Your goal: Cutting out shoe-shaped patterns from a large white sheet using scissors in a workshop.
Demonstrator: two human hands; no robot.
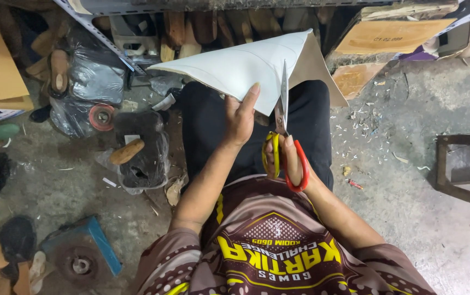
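Right grip: the right hand (288,161) is closed through the red and yellow loops of the scissors (282,136), fingers hooked inside the handles.
Scissor blades: nearly closed, pointing away from the body, tips lying over the white sheet (240,68).
Left grip: the left hand (240,117) pinches the sheet's near edge, just beside the blades, with the fingers (250,97) spread flat on top; the thumb is hidden.
Sheet position: held in the air over the person's lap, above the dark trousers (207,125), not resting on the floor (410,180); its far corner points toward the metal shelf (109,41).
Sheet feel: judged light and fairly stiff, like thin board or lining material; it keeps its plane with only a slight droop at the left point.
Surface: looks smooth and matte, probably not slippery, but likely to crease if bent hard.
Best hold: close to the cut line, as the left hand has it, so the edge stays taut against the blades.
Beneath: a brown sheet (317,71) shows under the white one on the right.
Around: small white offcuts (366,128) lie scattered on the floor to the right; a black plastic bag (142,158) sits to the left.
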